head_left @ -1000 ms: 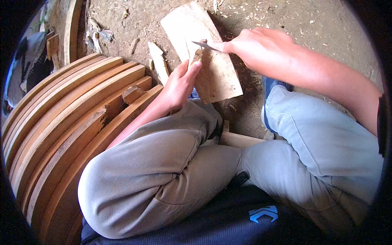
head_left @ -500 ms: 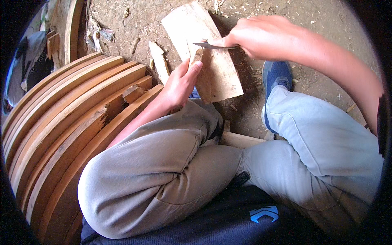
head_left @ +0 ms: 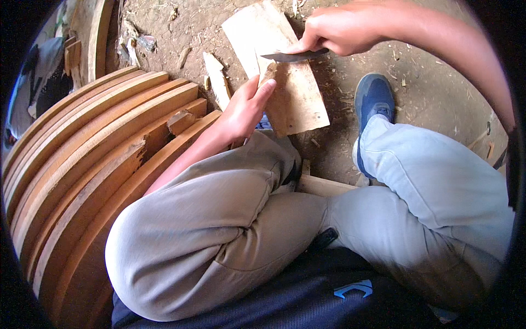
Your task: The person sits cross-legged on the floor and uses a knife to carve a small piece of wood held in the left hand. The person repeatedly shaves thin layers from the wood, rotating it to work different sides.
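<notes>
My left hand (head_left: 247,109) is closed around a small piece of wood (head_left: 268,70), whose rough end sticks out past the thumb and forefinger. My right hand (head_left: 344,32) grips a dark-bladed knife (head_left: 287,56), the forefinger laid along the back of the blade. The blade lies crosswise, just above the end of the wood piece; whether they touch I cannot tell. Beneath both is a flat pale board (head_left: 301,101), tilted on the ground in front of my knees. The knife's handle is mostly hidden in my right hand.
Several curved wooden pieces (head_left: 104,142) stand stacked at my left, close beside my left forearm. A split wood scrap (head_left: 217,79) lies on the dirt floor (head_left: 427,82) left of the board, among scattered chips. My blue shoe (head_left: 375,98) rests to the right.
My right hand has moved up and a little right, and more of the knife blade shows. The left hand keeps hold of the wood piece, nearly in place.
</notes>
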Motion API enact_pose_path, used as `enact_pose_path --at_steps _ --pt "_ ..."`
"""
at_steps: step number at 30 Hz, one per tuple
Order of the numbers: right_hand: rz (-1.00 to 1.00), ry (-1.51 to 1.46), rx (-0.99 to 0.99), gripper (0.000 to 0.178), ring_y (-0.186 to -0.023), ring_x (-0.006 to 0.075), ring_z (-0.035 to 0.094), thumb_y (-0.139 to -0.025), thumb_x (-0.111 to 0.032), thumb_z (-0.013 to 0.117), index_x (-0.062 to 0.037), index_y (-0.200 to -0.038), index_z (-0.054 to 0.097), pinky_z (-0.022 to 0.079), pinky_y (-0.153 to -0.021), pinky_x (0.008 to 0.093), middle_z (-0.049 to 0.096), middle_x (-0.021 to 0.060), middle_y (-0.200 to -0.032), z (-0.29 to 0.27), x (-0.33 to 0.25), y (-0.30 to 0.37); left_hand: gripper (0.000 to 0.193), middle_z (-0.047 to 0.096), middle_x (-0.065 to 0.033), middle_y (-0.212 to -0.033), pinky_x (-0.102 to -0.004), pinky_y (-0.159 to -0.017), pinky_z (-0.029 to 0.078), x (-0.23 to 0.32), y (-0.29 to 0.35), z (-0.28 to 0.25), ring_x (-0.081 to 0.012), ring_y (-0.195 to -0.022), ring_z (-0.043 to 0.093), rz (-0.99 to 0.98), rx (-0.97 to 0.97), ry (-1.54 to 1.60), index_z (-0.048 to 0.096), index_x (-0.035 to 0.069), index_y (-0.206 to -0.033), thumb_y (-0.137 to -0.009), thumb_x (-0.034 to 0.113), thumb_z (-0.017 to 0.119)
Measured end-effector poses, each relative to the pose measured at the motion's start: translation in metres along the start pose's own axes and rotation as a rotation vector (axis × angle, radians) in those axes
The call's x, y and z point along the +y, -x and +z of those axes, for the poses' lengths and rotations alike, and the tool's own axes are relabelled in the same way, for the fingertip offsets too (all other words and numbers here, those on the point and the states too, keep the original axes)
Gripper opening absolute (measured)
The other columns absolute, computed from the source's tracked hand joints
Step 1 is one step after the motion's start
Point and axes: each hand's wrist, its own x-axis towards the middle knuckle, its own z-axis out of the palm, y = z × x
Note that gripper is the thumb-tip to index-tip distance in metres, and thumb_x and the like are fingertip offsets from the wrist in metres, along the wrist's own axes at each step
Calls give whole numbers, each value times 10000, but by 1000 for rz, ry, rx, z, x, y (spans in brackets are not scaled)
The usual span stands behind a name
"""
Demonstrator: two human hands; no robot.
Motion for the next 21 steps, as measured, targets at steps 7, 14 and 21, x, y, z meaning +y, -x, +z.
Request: enact_pose_path --at_steps 7,14,21 --pt "-100 -230 -76 493 -587 161 499 -836 12 488 -151 -1267 662 433 -551 337 612 50 -707 9 39 -13 375 458 34 -673 -255 -425 313 12 3 -1 -68 -498 392 -70 -30 -5 520 23 -1209 -1078 363 432" --pt "294 -736 -299 339 -500 67 400 -1004 -183 517 -246 -1316 635 322 -427 246 512 -36 -680 2 31 -1 309 403 69 -658 -227 -435 271 22 14 4 -37 -518 352 -114 -11 203 525 51 -1182 -1081 333 449" --pt "320 -688 39 492 -497 49 415 -1017 -122 471 -296 -1476 492 382 -452 238 449 -53 -620 13 5 18 363 402 22 -602 -244 -282 284 21 11 4 -80 -345 343 -69 -15 77 476 65 -1021 -1078 414 398"
